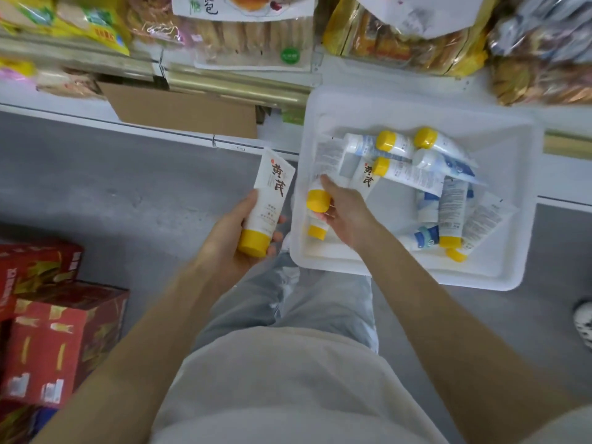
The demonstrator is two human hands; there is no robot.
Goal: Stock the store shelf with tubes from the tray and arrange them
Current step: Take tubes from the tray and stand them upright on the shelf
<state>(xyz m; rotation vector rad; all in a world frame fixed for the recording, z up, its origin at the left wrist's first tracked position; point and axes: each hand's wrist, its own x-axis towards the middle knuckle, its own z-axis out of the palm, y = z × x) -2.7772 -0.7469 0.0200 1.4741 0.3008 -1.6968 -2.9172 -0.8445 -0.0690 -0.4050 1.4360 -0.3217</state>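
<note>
My left hand [230, 241] grips a white tube with a yellow cap [269, 200], held cap-down over the floor just left of the tray. A white plastic tray [519, 251] sits to the right, holding several white and blue tubes with yellow caps [407, 174]. My right hand [347, 213] reaches into the tray's left side and closes on another yellow-capped tube [317, 200]. The shelf [224, 81] lies ahead, above the tray.
Bagged bread and snacks [253, 30] fill the shelves at the top. A brown cardboard piece [182, 110] leans on the low shelf. Red cartons [57, 331] stand at lower left. Grey floor [112, 187] stretches to the left. A shoe [584, 322] shows at right.
</note>
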